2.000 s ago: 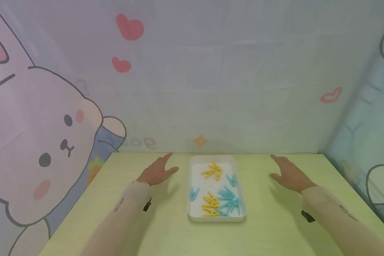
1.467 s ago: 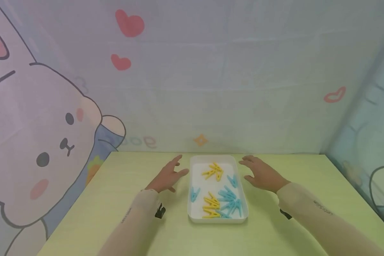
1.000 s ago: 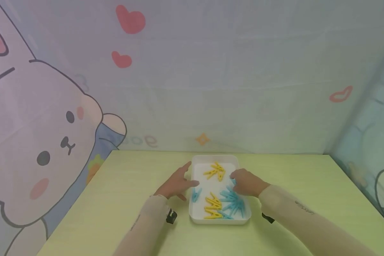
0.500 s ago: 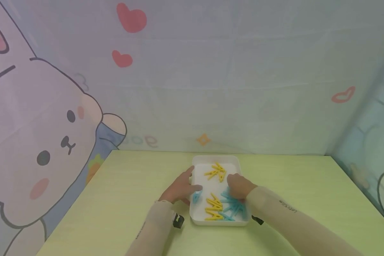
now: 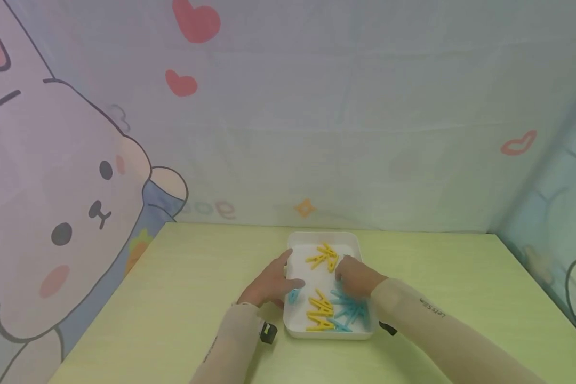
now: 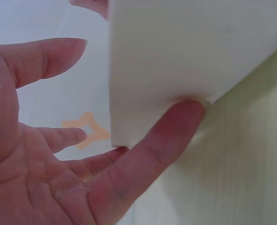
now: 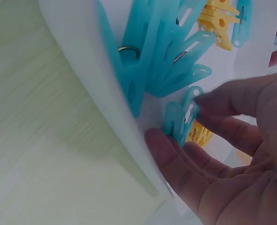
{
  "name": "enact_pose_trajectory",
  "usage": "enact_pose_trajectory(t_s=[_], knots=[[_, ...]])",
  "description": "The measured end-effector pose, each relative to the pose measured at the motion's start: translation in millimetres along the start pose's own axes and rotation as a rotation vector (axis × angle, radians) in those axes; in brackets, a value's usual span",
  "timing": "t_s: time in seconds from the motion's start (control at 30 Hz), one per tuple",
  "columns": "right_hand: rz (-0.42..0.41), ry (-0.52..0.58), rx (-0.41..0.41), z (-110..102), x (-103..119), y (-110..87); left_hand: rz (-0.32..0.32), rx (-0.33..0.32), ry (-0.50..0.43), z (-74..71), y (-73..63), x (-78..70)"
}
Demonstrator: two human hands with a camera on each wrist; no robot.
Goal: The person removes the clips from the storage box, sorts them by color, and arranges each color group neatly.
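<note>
A white tray (image 5: 328,335) holds several yellow and blue clothespins. My left hand (image 5: 270,281) is at the tray's left side in the head view. In the left wrist view, an extended finger (image 6: 176,129) presses the outer wall of the tray, while the thumb (image 6: 54,58) stays apart from it. My right hand (image 5: 361,276) reaches over the right rim. The right wrist view shows its thumb and fingers on either side of a blue clothespin (image 7: 188,110), pinching it inside the tray; in the head view the hand hides this clothespin.
Yellow clothespins (image 5: 326,257) lie towards the far end of the tray, with other yellow ones (image 5: 320,306) nearer. Blue clothespins (image 5: 352,309) cluster at near right, and one blue clothespin (image 5: 294,296) sits under the left thumb. A printed cloth (image 5: 365,133) hangs behind the light green table (image 5: 441,277).
Both hands have come inward from the sides to the tray. The left now touches its wall; the right has reached in and taken hold of a blue clothespin at the right side.
</note>
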State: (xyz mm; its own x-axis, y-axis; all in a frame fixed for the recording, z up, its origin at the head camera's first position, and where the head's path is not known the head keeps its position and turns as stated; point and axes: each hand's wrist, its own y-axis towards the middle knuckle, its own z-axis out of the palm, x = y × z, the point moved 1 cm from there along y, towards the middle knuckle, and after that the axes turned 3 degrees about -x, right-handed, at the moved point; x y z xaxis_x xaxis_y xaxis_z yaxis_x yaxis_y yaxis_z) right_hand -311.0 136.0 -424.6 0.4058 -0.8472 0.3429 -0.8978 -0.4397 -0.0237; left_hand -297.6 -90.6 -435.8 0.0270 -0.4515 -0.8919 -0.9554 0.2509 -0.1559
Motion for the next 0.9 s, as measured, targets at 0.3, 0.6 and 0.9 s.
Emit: enact_pose_trajectory(t_s=[0.3,0.6,0.9], knots=[[0.023,0.041,-0.054,3.0,1.7,3.1,-0.007,-0.028,0.021,1.0,-1.6,1.7],[0.106,0.030,-0.030,-0.7,4.4,2.4,0.002,-0.026,0.026,1.6,0.0,0.1],[0.228,0.108,0.040,-0.1,-2.7,10.4,-0.005,-0.021,0.071,2.6,-1.5,-1.2]])
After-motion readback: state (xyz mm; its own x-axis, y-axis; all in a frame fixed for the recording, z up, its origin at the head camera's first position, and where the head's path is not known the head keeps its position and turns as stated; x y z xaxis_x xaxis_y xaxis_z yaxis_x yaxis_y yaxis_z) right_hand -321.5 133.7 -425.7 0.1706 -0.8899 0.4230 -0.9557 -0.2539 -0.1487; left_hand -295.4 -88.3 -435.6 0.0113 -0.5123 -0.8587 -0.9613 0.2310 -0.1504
